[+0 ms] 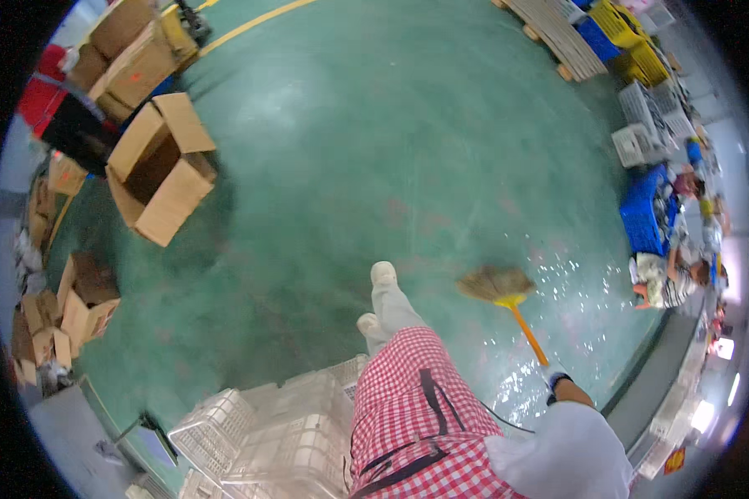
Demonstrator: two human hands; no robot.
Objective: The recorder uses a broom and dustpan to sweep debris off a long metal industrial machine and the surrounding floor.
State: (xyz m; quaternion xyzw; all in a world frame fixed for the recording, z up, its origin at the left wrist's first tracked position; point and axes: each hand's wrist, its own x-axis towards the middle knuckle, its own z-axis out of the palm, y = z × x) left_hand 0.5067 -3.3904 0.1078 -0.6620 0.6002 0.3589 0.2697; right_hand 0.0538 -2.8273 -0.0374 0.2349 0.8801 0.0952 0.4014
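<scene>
Low at the right, my right hand (558,383) is closed round the upper part of a broom's orange handle; something dark covers part of the hand. The broom (528,331) slants away from me to a yellow collar and a fan of brown bristles, which rests on or just above the green floor (333,166). Small bright specks, litter or glints, dot the floor to the right of the bristles. My left hand does not show. Below me are my red-and-white checked apron (416,391) and pale shoes.
An open cardboard box (162,170) stands at the left, with more cartons (87,303) and a person in red (46,100) nearby. White plastic crates (283,432) are stacked beside me. Blue (643,214) and yellow crates (632,41), a pallet (558,33) and seated people line the right.
</scene>
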